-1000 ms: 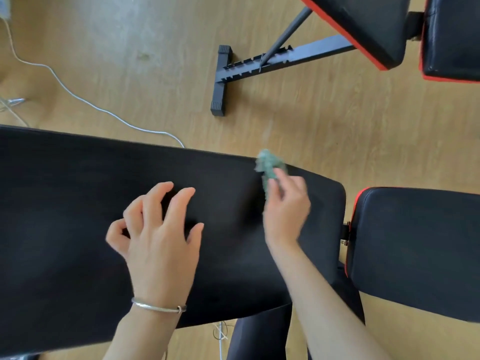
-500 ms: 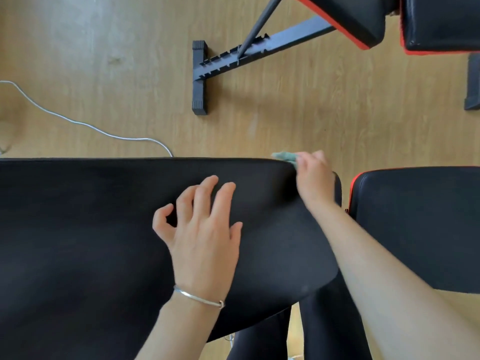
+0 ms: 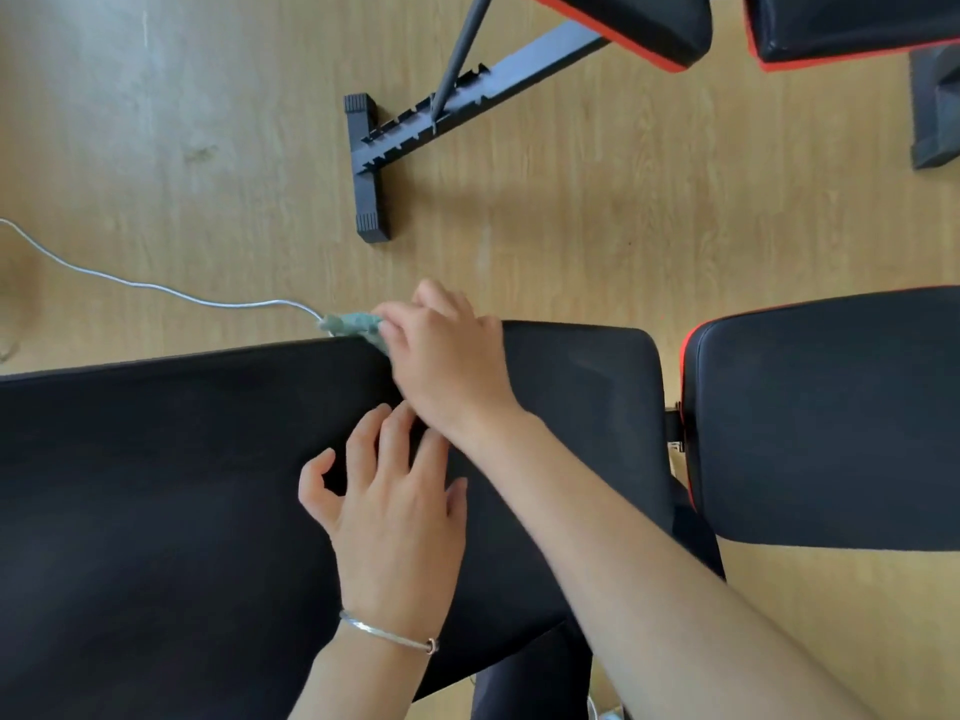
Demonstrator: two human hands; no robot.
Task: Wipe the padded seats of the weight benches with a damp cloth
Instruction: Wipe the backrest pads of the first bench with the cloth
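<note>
Cloth [image 3: 353, 324], bunched at the black bench pad's [image 3: 156, 485] far edge, was pinched by the right hand [image 3: 447, 361]. Left hand [image 3: 395, 517] rested spread on the pad. White cable [image 3: 156, 289] lay just beyond. The pad's long axis ran left-right.

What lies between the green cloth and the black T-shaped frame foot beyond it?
Between cloth and foot there is only bare wooden floor, shown in the head view; a white cable lies off to the left.
</note>
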